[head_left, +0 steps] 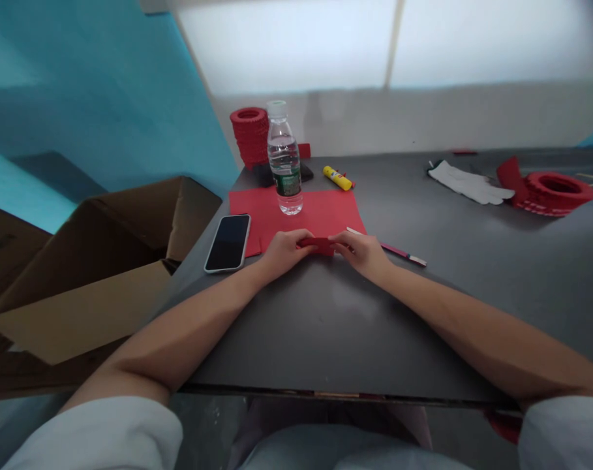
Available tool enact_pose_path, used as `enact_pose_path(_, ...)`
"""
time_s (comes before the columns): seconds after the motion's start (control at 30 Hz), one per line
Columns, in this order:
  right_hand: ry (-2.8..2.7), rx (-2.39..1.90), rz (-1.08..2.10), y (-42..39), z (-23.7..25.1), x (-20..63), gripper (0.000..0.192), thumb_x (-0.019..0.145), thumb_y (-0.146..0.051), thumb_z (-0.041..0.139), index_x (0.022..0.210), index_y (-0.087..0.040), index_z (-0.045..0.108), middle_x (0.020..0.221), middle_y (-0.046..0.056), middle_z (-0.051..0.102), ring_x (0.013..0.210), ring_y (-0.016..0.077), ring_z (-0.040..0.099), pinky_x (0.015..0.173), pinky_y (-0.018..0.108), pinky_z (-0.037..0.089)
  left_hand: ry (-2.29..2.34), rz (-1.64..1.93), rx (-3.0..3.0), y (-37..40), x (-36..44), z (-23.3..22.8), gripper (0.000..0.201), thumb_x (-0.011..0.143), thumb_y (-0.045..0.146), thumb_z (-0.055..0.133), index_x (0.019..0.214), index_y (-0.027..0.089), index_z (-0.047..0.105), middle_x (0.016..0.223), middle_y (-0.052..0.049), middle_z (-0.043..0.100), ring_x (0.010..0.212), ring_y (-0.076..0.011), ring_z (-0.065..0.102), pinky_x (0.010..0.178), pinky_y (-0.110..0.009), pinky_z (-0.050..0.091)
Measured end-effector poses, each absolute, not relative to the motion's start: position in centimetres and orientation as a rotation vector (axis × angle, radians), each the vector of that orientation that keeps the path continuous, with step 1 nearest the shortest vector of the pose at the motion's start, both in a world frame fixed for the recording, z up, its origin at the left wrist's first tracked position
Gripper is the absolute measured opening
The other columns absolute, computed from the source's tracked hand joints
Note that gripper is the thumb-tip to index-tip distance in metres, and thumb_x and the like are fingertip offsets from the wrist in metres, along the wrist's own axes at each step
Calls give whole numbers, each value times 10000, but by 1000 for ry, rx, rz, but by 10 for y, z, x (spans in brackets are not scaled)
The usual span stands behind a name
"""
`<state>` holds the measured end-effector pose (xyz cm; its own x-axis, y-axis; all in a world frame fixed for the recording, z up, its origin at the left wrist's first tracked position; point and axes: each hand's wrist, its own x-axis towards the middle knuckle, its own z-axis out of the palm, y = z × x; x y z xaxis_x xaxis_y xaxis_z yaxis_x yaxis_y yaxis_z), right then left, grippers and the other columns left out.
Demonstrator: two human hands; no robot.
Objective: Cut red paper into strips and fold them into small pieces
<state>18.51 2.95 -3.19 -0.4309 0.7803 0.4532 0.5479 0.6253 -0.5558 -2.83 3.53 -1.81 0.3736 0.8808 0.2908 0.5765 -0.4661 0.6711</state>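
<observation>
Between my two hands is a small folded piece of red paper [321,245], just above the dark grey table. My left hand [287,252] pinches its left end, fingers closed on it. At the other end, my right hand [362,250] grips the paper between thumb and fingers. Beyond them lies a larger red paper sheet [325,209], with a water bottle [285,163] standing upright on it. A slim pink-and-white pen-like tool [404,253] lies partly behind my right hand. To the left of my left hand is a smartphone [228,243] with a dark screen.
A yellow glue stick [338,177] lies behind the sheet. Stacked red paper rings [250,137] stand at the back left. White gloves [467,183] and a red paper ring [553,192] are at the right. An open cardboard box [81,313] adjoins the grey table [320,339] on the left.
</observation>
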Motion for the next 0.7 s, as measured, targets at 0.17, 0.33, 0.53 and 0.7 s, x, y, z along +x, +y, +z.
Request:
enact_pose_path(0.17, -2173, -1007, 406, 31, -32, 186, 266, 909, -315, 410, 927, -188, 644, 816, 52, 660, 671, 130, 578, 651, 251, 433, 1284, 851, 2196, 34, -28, -16, 204, 782, 329, 658, 923, 182, 675, 820, -9, 692, 688, -125, 603, 671, -224, 444)
enact_pose_path(0.33, -2159, -968, 462, 32, -32, 186, 258, 900, -309, 416, 902, -194, 646, 814, 51, 668, 709, 140, 597, 670, 258, 443, 1111, 919, 2247, 34, -27, -17, 269, 796, 285, 646, 1049, 197, 662, 1019, -48, 694, 926, -176, 641, 819, -276, 486)
enact_pose_path(0.53, -2123, -999, 520, 30, -29, 184, 252, 893, -305, 420, 905, -187, 642, 812, 49, 675, 686, 134, 604, 664, 260, 462, 1004, 995, 2174, 36, -26, -21, 232, 824, 218, 603, 1039, 207, 690, 1015, -41, 702, 918, -181, 670, 818, -273, 516)
enact_pose_path(0.7, -2049, -1030, 708, 30, -28, 183, 289, 797, -298, 596, 1069, -200, 607, 826, 30, 689, 669, 137, 615, 674, 271, 484, 1044, 973, 2152, 35, -25, -20, 205, 826, 223, 609, 1008, 218, 704, 962, -27, 716, 867, -177, 681, 766, -253, 516)
